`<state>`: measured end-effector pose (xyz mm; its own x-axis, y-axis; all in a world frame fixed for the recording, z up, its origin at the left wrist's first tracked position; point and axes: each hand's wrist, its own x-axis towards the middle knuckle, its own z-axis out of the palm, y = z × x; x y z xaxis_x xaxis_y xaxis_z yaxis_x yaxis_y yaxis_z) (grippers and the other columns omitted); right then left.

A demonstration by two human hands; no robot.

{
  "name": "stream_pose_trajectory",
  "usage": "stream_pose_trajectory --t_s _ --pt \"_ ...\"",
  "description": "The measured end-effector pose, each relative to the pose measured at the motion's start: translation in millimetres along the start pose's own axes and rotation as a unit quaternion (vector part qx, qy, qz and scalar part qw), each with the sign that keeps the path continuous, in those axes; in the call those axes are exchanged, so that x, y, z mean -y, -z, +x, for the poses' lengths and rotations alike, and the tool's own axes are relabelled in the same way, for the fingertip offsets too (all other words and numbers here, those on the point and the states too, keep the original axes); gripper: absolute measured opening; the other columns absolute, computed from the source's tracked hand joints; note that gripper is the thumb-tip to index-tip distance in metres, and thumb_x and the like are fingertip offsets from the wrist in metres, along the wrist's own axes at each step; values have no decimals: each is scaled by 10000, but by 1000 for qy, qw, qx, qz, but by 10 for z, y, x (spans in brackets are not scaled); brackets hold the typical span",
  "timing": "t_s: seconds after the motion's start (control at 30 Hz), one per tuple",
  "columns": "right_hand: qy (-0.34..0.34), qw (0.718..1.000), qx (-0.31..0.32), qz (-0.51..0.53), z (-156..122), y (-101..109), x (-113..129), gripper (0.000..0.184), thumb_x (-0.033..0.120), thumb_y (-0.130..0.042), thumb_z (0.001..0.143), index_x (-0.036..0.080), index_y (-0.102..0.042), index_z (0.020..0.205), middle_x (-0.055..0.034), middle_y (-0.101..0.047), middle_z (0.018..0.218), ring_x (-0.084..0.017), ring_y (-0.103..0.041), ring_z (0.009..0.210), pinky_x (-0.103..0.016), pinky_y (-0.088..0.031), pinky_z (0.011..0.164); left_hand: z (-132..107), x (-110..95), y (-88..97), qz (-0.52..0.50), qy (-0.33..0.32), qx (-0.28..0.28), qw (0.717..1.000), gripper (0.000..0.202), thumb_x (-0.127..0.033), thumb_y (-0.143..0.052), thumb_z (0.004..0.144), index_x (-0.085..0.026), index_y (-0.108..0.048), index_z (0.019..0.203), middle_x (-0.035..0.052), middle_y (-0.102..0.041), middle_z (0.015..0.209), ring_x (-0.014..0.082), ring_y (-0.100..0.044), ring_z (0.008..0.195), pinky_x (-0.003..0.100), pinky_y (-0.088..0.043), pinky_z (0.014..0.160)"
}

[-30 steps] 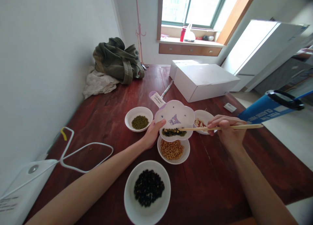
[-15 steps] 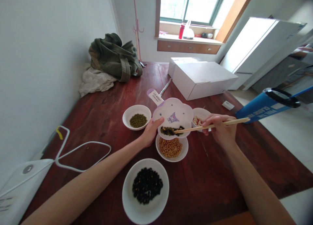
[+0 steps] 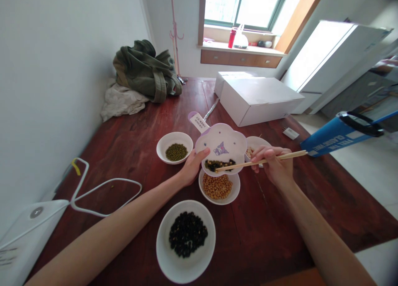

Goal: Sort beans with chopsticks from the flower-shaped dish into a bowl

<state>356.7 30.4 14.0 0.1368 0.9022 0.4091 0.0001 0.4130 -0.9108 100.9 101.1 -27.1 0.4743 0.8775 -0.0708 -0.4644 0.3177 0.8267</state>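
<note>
1. Your L hand (image 3: 191, 169) grips the left rim of the flower plate (image 3: 222, 141), thumb on top and fingers under it.
2. The plate is held off the table (image 3: 130, 153), tilted w/ its low edge toward you, right above the soybean bowl (image 3: 219, 188).
3. A small heap of mixed beans (image 3: 220, 164), dark and green, sits at that low edge.
4. Your R hand (image 3: 273, 167) is closed around the chopsticks (image 3: 261, 161). They lie approx. level, w/ the tips at the bean heap.
5. The black-bean bowl (image 3: 185, 240) is nearest you, just in front of the soybean bowl.
6. The green-bean bowl (image 3: 174, 148) stands just left of your L hand.
7. A 4th bowl (image 3: 256, 141) is partly hidden behind the plate and your R hand. Its contents look pale, can't tell more.
8. Further back there is a white box (image 3: 261, 97) at centre-right and a green bag (image 3: 144, 72) by the wall.
9. A blue bag (image 3: 329, 138) is past the table's right edge, and a white device (image 3: 27, 232) sits near left.
</note>
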Motion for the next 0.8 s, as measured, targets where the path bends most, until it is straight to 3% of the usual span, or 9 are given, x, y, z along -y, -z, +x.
stream_pose_trajectory --t_s 0.6,0.8 --pt "12 999 40 8 -61 -92 -28 513 665 -882 1000 203 -939 784 -112 -804 709 -180 -694 465 -263 -557 368 -27 3 19 7 6 2 1000 674 -681 -959 824 -125 -887 1199 178 -923 1173 440 -839 1240 554 -646 1142" --pt "25 999 35 17 -93 -165 -50 488 652 -861 1022 219 -950 818 -98 -802 712 -180 -715 482 -253 -582 386 -60 -1 55 25 23 -20 999 692 -684 -961 819 -137 -877 1234 156 -924 1168 427 -830 1249 539 -642 1140"
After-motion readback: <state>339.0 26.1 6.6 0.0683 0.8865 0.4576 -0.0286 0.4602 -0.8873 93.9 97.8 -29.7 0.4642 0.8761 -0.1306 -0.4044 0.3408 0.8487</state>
